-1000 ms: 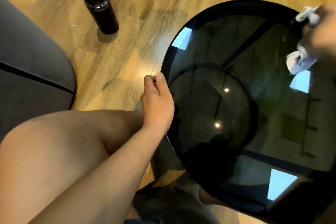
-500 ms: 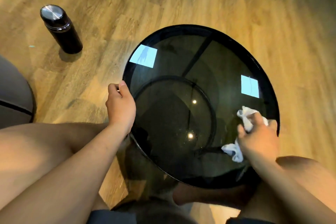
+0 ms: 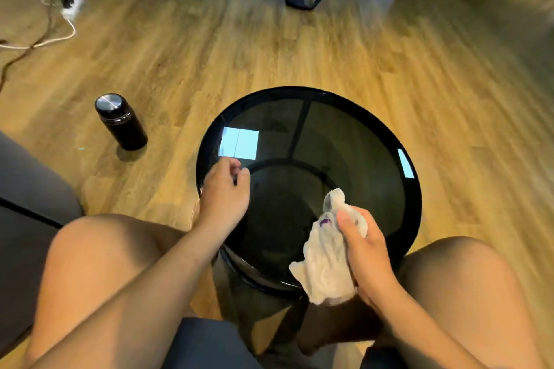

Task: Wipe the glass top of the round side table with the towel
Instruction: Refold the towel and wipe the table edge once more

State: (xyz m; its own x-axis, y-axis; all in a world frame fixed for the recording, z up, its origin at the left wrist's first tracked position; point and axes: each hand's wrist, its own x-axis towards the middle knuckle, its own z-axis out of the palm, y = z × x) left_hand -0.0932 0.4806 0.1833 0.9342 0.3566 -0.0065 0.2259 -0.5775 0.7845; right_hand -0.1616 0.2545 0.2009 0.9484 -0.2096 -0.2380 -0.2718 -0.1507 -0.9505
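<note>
Since the earlier frame the right hand [image 3: 364,252] is drawing the towel [image 3: 325,266] back from the right side of the glass [image 3: 344,141] toward the near rim, and the left hand [image 3: 223,192] is coming off the left edge onto the surface. Right fingers are closing around the bunched towel, gripping it; most of the cloth is hanging toward the near edge, whether lifted clear or touching I cannot tell. Left fingers are curling loosely, holding nothing. Unwiped glass is lying ahead and to the left of the towel, so the next stroke is probably heading forward across the centre. A bottle [image 3: 120,121] is standing on the floor [image 3: 419,69], well apart.
</note>
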